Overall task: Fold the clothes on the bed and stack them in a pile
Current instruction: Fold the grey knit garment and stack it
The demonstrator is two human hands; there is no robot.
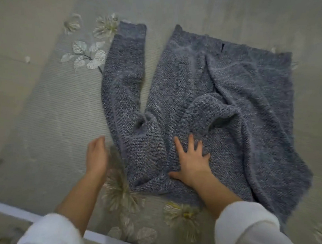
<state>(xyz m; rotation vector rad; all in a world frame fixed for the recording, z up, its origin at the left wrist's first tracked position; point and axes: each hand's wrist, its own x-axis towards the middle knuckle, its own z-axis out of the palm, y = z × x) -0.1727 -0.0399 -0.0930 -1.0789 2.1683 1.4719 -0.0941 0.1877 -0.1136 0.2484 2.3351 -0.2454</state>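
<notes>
Blue-grey knitted sweater (205,106), the only garment, lies rumpled by the floral grey bed's (51,113) near edge, one sleeve visible. Right hand (191,162) presses it, fingers spread. Left hand (97,155), blurred, hangs relaxed beside it, empty.

Home bedroom, by the look of it. Wide soft surface under grey-beige bed cover (57,104) with ribbed weave, printed with pale flowers (88,56) and leaves. White strip (10,209) runs along near edge, like bed-frame or mattress border. Blue-grey knitted sweater (235,100) spread on cover: everyday household laundry.
</notes>
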